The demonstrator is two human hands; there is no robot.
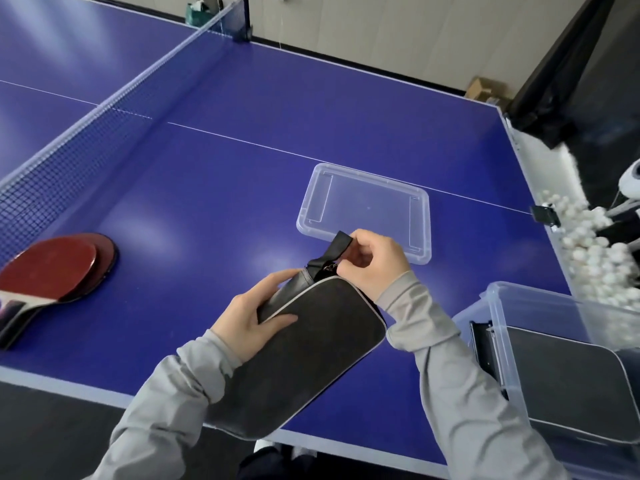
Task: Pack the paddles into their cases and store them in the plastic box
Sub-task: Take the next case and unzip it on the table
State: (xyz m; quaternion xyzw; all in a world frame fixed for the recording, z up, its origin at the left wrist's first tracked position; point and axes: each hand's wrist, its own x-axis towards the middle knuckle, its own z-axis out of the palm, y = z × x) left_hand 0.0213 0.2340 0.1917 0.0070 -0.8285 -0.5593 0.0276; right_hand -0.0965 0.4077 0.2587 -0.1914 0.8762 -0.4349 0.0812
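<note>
hands: left (254,318) grips case (304,355), right (372,263) pinches its zipper (330,268).

The handle of the red paddle (52,271) was cut off by the left edge. The plastic box (568,362) at near right was cropped by the right edge, and the zipper pull was hidden under the right hand (372,263).

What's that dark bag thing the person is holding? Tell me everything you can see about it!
It is a paddle case, dark grey and fabric-looking, with pale grey piping along its rounded edge. A black strap loop sticks up from its far end beside the zipper. It is tilted, hanging partly over the near edge of the blue table. The left hand grips its side, and the right hand pinches at the zipper end. What is inside cannot be seen.
</note>
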